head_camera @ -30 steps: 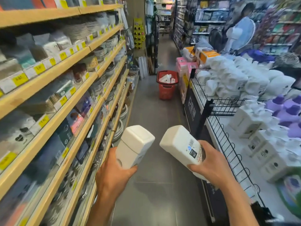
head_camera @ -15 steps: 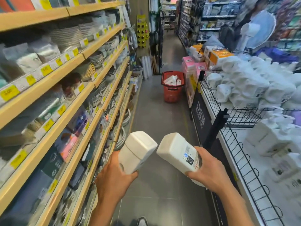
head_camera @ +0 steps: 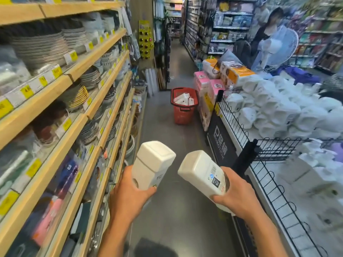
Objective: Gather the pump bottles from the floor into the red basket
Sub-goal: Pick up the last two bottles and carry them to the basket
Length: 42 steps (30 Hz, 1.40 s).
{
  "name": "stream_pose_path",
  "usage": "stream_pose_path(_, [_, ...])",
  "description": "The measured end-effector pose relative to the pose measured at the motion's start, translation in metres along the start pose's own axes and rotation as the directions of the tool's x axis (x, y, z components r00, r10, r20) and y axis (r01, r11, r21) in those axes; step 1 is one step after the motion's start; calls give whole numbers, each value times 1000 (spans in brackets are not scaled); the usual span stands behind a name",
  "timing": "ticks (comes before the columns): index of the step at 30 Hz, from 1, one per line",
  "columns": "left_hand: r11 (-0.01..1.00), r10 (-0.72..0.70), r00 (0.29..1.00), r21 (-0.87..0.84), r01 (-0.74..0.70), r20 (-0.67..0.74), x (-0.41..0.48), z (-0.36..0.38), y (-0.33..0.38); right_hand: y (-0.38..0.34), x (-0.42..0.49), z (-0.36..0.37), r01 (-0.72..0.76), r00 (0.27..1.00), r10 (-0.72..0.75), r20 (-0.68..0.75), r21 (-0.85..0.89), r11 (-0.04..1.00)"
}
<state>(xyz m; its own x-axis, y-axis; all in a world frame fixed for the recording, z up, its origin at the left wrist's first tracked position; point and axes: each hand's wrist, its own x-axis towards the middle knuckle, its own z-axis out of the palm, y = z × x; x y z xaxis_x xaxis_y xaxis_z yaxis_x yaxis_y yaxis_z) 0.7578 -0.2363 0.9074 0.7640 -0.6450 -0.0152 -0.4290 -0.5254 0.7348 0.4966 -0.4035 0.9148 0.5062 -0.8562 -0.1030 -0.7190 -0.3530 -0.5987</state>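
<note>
Here, left hand (head_camera: 130, 199): wrapped round 1 pump bottle (head_camera: 152, 164), base forward.
Right hand (head_camera: 239, 197): clamped on the other pump bottle (head_camera: 202, 171), likely sparing a trip.
Red basket (head_camera: 182, 115): aisle floor (head_camera: 167, 141) ahead, well apart, partly filled.

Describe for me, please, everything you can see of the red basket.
The red basket is a perforated plastic shopping basket with a dark handle lying along its rim. It stands upright on the grey floor, ahead down the aisle, close beside stacked pink packs. Inside lie white bottles.
</note>
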Motion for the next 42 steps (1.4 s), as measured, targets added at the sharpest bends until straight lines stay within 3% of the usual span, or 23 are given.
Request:
stream_pose_path(23, [993,-106,994,-64,103,-37,265,77,75,1,317,-31,37,999,-39,10,100,994])
stream_pose_path(42, [997,-36,999,-64,36,10,538,108,115,-54,544,-30,1,997,3,-71,55,998])
